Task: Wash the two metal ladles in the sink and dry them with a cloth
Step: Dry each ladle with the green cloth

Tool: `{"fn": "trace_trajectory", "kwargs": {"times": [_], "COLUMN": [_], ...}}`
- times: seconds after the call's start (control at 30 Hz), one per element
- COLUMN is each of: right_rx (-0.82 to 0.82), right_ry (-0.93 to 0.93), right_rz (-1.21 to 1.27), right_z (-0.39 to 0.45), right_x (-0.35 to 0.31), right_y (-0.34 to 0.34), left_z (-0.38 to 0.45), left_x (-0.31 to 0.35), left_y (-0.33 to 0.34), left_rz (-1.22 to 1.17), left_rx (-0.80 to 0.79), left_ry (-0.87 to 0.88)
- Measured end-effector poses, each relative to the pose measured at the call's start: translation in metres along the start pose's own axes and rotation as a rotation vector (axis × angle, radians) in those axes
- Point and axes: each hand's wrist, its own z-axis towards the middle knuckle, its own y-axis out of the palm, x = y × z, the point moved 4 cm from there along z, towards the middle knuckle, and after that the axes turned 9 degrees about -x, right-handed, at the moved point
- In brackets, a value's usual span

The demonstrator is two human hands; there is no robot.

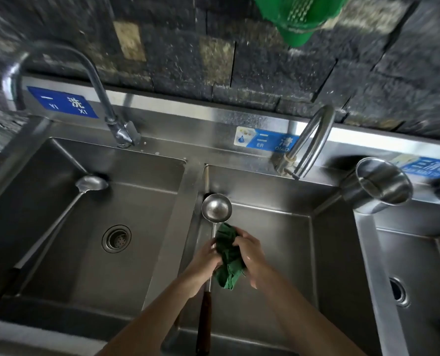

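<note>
Over the middle sink basin I hold a metal ladle with a dark wooden handle, its bowl pointing away from me. My left hand grips the ladle's shaft. My right hand presses a green cloth around the shaft just below the bowl. A second metal ladle lies in the left sink basin, its bowl at the far corner and its long handle slanting toward the near left.
A tall faucet stands behind the left basin and a curved faucet behind the middle one. A steel cup sits on the rim at the right, beside a third basin. A green basket hangs overhead.
</note>
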Motion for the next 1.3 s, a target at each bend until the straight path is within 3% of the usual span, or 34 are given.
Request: {"fn": "trace_trajectory", "kwargs": {"times": [0.2,0.47,0.67,0.87,1.1,1.23,1.3], "right_rx": [-0.176,-0.337,-0.368,-0.435,-0.558,-0.61,-0.613], "right_ry": [-0.027,-0.05,-0.042,-0.065,-0.155,-0.248,-0.301], "right_rz": [-0.01,-0.148,-0.13,-0.069,-0.004,-0.023,-0.084], "right_z": [-0.037,-0.069,-0.092,-0.129,-0.159,-0.176,-0.185], "right_x": [-0.021,-0.029,-0.029,-0.013,0.018,0.02,0.018], "right_y": [0.027,0.105,0.173,0.252,0.351,0.391,0.404], "left_z": [-0.034,-0.097,-0.162,-0.237,-0.293,-0.322,-0.334], "left_x": [0.004,0.008,0.006,0.01,0.014,0.01,0.015], "left_y": [-0.025,-0.07,-0.131,-0.194,-0.258,-0.284,-0.296], "left_rz": [-0.315,-0.419,-0.492,-0.342,0.016,-0.362,-0.44], "left_rx": [0.104,0.185,0.399,0.454,0.566,0.529,0.491], "left_ry": [0.007,0.048,0.025,0.14,0.25,0.296,0.415]}}
